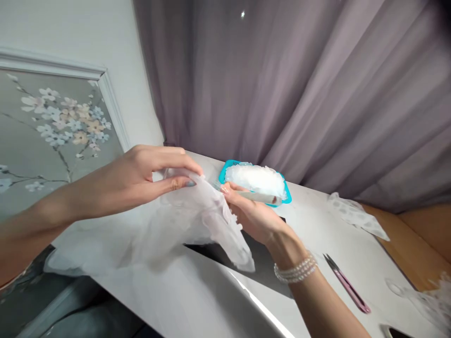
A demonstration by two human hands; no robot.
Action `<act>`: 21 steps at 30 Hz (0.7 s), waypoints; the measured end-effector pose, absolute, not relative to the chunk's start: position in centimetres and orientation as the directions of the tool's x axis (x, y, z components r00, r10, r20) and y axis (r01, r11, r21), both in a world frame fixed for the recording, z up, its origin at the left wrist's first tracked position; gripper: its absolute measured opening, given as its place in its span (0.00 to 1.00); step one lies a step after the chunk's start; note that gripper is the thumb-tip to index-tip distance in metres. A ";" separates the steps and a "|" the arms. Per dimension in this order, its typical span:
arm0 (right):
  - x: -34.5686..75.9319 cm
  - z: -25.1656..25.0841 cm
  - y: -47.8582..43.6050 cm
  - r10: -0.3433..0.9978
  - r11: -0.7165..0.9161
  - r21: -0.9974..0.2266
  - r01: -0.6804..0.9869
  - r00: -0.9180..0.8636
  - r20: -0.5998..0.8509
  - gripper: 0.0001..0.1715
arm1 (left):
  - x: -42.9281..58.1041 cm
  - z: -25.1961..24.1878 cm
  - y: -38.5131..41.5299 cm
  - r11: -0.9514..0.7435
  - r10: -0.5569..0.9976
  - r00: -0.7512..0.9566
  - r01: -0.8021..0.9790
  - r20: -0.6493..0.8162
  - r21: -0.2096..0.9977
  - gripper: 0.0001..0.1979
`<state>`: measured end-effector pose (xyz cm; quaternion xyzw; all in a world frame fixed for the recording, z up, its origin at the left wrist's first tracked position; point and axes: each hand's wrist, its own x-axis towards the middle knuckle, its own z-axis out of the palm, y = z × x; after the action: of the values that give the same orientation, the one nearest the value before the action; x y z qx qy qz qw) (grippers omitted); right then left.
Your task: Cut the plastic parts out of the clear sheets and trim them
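The left hand (151, 174) pinches a fold of sheer white fabric (199, 220) between thumb and curled fingers, and the rest of the cloth hangs below those fingers, toward the right hand (251, 217). That hand's fingers close snugly around a slender pale rod (259, 197). The rod's long axis lies roughly level, its brownish tip pointing rightward from the fingers, across a teal tray (225, 168) of white fluff (255, 180). The hanging weight could drag the fabric from the left fingertips, and the rod's tip could snag the weave if the hands close together. Pink-handled thread snips (347, 284) lie beyond the right fingers.
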<state>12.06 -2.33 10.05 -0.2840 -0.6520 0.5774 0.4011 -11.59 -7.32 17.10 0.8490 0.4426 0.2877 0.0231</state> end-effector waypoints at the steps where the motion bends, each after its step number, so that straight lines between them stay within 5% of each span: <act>1: 12.2 10.6 -2.6 0.817 0.084 -0.983 -0.164 -0.553 0.162 0.23 | -11.4 17.0 -7.2 -0.612 0.769 0.450 0.723 0.454 0.320 0.10; 3: 12.8 12.0 -3.2 0.776 -0.085 -0.965 -0.249 -0.624 0.093 0.25 | -11.1 16.7 -6.9 -0.612 0.782 0.453 0.687 0.428 0.392 0.09; 6: 13.8 13.6 -3.5 0.818 0.003 -0.967 -0.255 -0.555 0.149 0.23 | -10.3 15.0 -6.1 -0.580 0.808 0.358 0.624 0.468 0.524 0.13; 10: 14.3 15.0 -3.6 0.872 0.265 -0.936 -0.231 -0.356 0.334 0.22 | -9.3 9.6 -3.9 -0.444 0.890 0.275 0.331 0.365 0.833 0.49; 12: 14.5 15.6 -3.7 0.875 0.364 -0.918 -0.158 -0.280 0.395 0.23 | -9.2 6.0 -2.4 -0.254 0.874 0.467 0.204 0.134 0.945 0.42; 15: 15.3 16.2 -4.0 0.853 0.469 -0.882 -0.057 -0.229 0.468 0.23 | -9.2 1.5 -0.8 -0.049 0.705 0.694 0.251 -0.145 0.967 0.29; 18: 16.4 16.2 -4.2 0.812 0.562 -0.827 0.028 -0.211 0.544 0.22 | -9.1 -0.9 -0.4 -0.044 0.677 0.718 0.257 -0.161 0.965 0.15; 21: 16.9 15.9 -4.5 0.783 0.616 -0.780 0.113 -0.204 0.588 0.21 | -7.8 -1.5 -0.8 -0.031 0.685 0.719 0.195 -0.122 0.980 0.25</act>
<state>16.91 -4.54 15.94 -0.3139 -0.7131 0.3060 0.5472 -7.78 -0.77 -1.45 0.6902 0.3188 0.1977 0.6188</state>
